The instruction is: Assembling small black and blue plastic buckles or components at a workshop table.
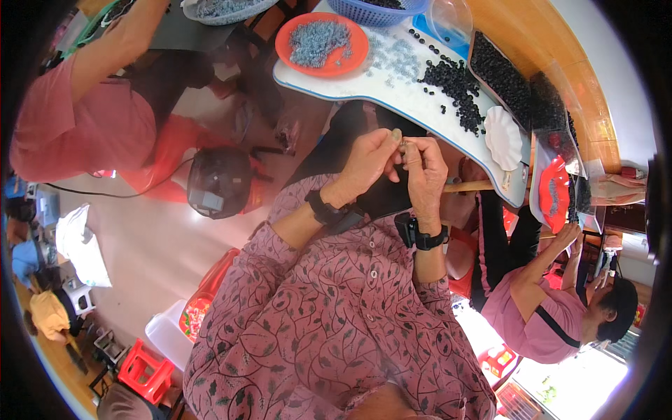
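In front of my body, just off the near edge of the white table [318, 84], my left hand [367, 162] and my right hand [425, 171] meet fingertip to fingertip. Both are closed in a pinch, with something tiny between them that I cannot make out. Ahead on the table lies a red plate [285, 54] heaped with small grey-blue pieces [318, 42]. Pale translucent pieces [395, 59] are scattered beside it. To their right spreads a loose pile of small black round parts [451, 84]. A white scalloped dish [502, 136] sits near the table's right end.
A blue basket [374, 12] and a clear tub [450, 19] stand at the back. Black parts fill a tray [498, 70]; a red dish [553, 192] is beyond. One person [539, 301] works at right, another [84, 126] at left. A red stool [145, 371] stands lower left.
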`<state>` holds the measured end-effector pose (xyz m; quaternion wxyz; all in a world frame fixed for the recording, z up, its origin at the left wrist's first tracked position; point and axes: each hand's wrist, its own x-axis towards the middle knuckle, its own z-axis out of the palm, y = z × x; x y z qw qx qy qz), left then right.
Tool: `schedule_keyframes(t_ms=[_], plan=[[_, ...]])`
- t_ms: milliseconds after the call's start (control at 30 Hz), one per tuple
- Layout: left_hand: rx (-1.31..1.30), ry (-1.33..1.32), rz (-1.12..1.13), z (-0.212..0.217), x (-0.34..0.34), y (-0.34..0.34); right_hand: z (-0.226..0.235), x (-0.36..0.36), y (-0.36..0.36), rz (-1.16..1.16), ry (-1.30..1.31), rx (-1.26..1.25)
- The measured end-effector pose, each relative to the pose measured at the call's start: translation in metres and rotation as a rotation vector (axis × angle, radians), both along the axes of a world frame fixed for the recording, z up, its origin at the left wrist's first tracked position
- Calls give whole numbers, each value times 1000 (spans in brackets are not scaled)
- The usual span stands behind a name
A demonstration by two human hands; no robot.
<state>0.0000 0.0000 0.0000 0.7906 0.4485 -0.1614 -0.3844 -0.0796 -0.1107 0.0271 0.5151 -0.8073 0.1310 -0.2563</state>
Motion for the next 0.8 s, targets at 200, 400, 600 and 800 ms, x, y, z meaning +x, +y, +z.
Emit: schedule_keyframes(t_ms=[200, 400, 600, 800], plan=[[-34, 67, 8, 0, 0, -1, -5, 2, -2, -49, -31, -55], [83, -240, 116, 0, -5, -4, -1, 1, -5, -86, -97, -385], [77, -215, 158, -4, -5, -6, -11, -4, -6, -103, 28, 165], [92, -342, 225, -10, 3, -3, -9, 2, -11, -17, 160, 267]])
